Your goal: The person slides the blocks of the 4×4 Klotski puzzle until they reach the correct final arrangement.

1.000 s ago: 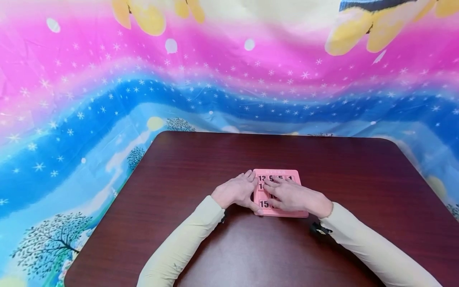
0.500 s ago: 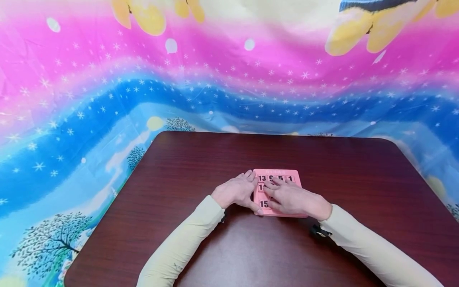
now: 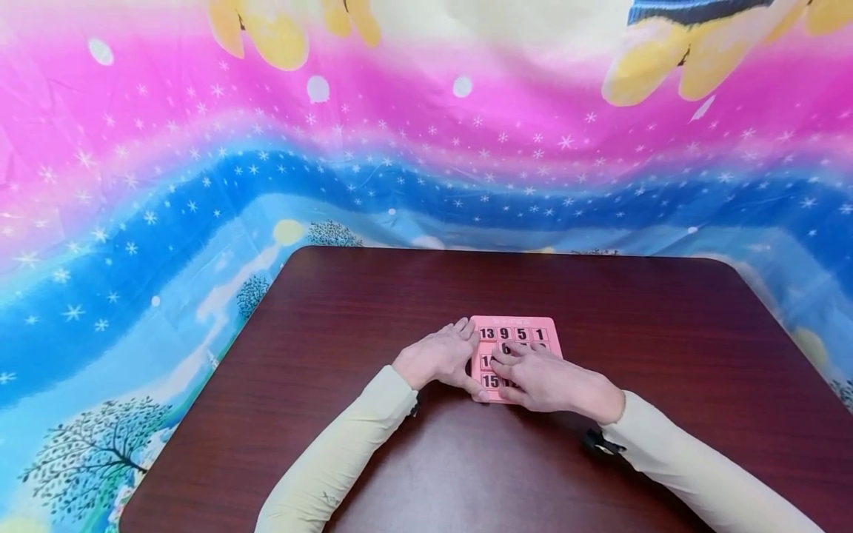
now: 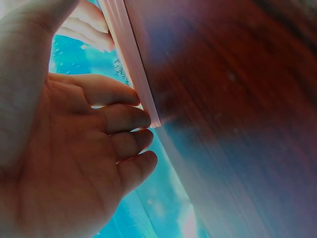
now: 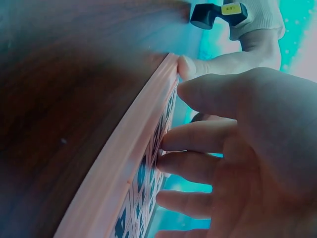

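Note:
A pink number slide puzzle (image 3: 549, 323) lies on the table, its black-numbered tiles partly hidden under a hand. The top row reads 13, 9, 5, 1. A pale gap shows at the left end of the second row. My left hand (image 3: 441, 355) holds the frame at its left side, fingertips along the edge and thumb at the near left corner. In the left wrist view those fingers (image 4: 126, 118) bend lightly against the pink rim. My right hand (image 3: 549, 376) lies over the lower tiles, its fairly straight fingers (image 5: 190, 166) touching the numbered face.
The dark brown wooden table (image 3: 373, 289) has rounded far corners. Behind it hangs a cloth backdrop (image 3: 426, 170) in pink and blue with snowflakes and trees. Dark straps with small black pieces (image 3: 603, 443) sit at the wrists, below cream sleeves (image 3: 693, 451).
My right hand has shifted slightly toward the near edge, uncovering more of the upper rows. A tile in the left column has slid down one place. The left hand stays put.

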Motion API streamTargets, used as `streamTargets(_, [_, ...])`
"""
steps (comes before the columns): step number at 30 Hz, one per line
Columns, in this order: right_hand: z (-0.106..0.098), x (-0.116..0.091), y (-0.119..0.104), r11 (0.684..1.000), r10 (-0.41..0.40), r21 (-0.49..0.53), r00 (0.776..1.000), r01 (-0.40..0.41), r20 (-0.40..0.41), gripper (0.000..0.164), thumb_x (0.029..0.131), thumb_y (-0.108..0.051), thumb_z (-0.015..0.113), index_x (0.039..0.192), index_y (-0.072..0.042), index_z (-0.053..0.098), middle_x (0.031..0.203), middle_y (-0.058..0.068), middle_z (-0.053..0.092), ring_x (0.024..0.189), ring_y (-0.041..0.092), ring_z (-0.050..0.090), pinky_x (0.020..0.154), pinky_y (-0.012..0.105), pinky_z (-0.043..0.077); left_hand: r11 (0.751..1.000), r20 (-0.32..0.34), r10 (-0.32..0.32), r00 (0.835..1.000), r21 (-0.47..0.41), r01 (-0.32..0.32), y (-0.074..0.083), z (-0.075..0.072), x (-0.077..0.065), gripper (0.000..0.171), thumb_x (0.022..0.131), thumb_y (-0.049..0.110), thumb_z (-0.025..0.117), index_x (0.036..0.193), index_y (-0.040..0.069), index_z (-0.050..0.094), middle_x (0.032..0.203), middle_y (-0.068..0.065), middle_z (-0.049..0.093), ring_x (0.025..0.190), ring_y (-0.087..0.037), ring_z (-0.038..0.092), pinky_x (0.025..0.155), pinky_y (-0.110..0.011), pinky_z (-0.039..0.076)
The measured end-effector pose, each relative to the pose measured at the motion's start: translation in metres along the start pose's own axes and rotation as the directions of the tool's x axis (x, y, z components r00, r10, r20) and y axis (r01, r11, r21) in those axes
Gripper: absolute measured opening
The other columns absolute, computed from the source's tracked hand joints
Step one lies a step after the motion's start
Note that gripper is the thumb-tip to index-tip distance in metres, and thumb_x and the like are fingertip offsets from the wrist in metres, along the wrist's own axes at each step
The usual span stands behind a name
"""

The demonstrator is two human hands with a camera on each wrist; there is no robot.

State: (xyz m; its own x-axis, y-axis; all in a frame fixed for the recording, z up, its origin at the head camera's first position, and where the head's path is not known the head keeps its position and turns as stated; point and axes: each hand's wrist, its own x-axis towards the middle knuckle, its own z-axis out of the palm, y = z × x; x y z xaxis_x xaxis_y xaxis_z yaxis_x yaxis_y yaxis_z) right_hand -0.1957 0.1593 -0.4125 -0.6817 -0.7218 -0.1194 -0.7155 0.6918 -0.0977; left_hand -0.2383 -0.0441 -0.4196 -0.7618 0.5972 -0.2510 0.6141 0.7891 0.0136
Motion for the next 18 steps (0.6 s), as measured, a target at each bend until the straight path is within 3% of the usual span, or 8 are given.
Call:
streamTargets(8, [0.0023,-0.0020,-0.0043,1.000,-0.004,0.016,1.000,0.005,-0.019,0.047,0.096,-0.035,0.060,0.135,-0.009,0.060,0.146,0.016,0.051,0.139,0.045,0.040,0.111,0.066,0.034,1.000,0.010,-0.014,1.000,-0.014,0.014,-0.0009,0.0012,-0.0002,0.119,0.070,0.078,0.067,0.155,0.004,0.027,0.164,-0.016,0.020,0.153,-0.028,0.017,0.126,-0.036,0.020])
streamTargets(18, [-0.0064,0.0004,0.0048,0.998,0.033,0.057,0.999,-0.034,0.026,0.051,0.097,-0.034,0.059,0.141,-0.008,0.054,0.147,0.013,0.051,0.141,0.043,0.038,0.111,0.068,0.032,1.000,0.011,-0.005,1.000,-0.010,0.005,0.0000,0.0005,-0.0006,0.116,0.070,0.077,0.068,0.153,0.005,0.031,0.163,-0.015,0.022,0.153,-0.028,0.017,0.126,-0.037,0.021])
